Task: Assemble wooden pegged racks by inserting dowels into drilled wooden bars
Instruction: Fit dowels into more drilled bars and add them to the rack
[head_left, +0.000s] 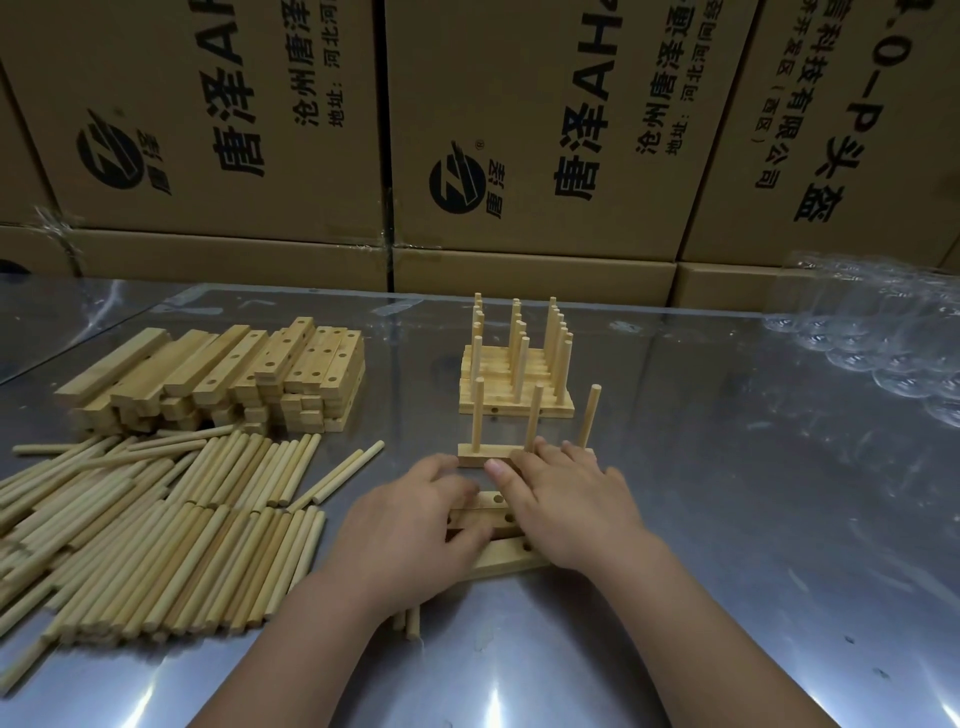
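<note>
A wooden rack (480, 453) with three upright dowels stands on the metal table just beyond my hands. My right hand (571, 512) lies over its right half, with the fingers stretched flat along the bar. Several loose drilled bars (496, 503) lie flat below it, one of them (511, 560) nearest me. My left hand (415, 525) covers their left ends, its blurred fingers curled down around a bar. Two dowel ends (410, 621) stick out from under my left wrist. Finished racks (514, 387) are stacked behind.
A big pile of loose dowels (156, 530) fills the table's left side, with a stack of drilled bars (223, 379) behind it. Cardboard boxes (519, 130) wall off the back. Crumpled clear plastic (883, 332) lies at the far right.
</note>
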